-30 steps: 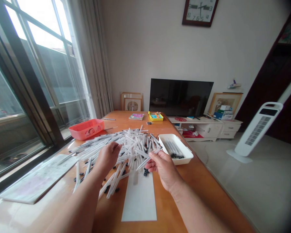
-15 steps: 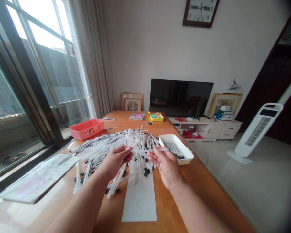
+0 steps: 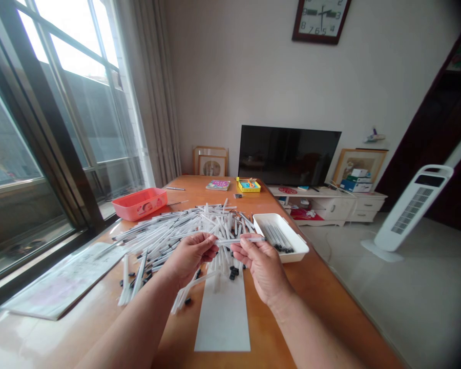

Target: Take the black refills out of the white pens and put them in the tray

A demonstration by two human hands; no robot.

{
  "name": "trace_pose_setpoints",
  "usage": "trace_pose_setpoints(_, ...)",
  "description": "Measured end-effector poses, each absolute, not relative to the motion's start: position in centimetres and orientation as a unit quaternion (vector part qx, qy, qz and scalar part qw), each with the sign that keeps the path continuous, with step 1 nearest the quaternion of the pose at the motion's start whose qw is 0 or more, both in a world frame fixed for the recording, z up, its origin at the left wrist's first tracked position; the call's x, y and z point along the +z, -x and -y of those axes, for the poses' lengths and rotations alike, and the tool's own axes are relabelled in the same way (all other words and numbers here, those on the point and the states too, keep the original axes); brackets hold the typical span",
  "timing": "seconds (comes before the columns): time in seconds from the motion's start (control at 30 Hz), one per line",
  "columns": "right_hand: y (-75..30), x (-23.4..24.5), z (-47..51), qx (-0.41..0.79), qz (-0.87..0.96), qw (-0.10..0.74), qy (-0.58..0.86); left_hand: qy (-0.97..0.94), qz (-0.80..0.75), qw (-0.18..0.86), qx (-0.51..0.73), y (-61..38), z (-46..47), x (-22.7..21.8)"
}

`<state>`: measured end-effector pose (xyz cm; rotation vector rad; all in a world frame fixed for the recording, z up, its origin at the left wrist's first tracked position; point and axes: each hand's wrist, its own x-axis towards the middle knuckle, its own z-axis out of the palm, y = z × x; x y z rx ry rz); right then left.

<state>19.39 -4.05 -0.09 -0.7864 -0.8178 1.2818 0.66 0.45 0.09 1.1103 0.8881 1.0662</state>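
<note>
A translucent pen [image 3: 230,241] lies roughly level between my two hands, above the pile. My left hand [image 3: 197,253] pinches its left end between thumb and fingertips. Around its right part close the thumb and fingers of my right hand [image 3: 257,256], and a dark end sticks out past them. Beneath and behind the hands spreads a heap of clear pen barrels [image 3: 180,228], mixed with thin dark refills. Small black caps [image 3: 233,272] lie near a white paper strip [image 3: 223,328]. Right of my right hand, a white tray [image 3: 301,251] holds several pens with black ends.
A red plastic basket [image 3: 140,205] stands at the table's left, with a flat printed sheet [image 3: 61,287] nearer me. Farther back are a booklet [image 3: 218,185] and a yellow box [image 3: 249,186]. The table's right edge [image 3: 341,287] drops to the floor.
My left hand has moved slightly right and now grips the pen's left end. The pen in my right hand has become more level between both hands. The view has shifted slightly.
</note>
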Motion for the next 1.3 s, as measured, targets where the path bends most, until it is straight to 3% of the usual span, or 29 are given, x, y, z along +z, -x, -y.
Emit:
trace_pose_setpoints(0.4,-19.2,0.4,4.7,0.544,0.406,0.629,0.379,-0.473,-0.364,0.655,0.464,-1.0,0.1,0.5)
trace_pose_setpoints(1.3,-18.8,0.4,5.2,0.552,0.394,0.655,0.333,-0.466,-0.393,0.611,0.506,-2.6,1.4,1.7)
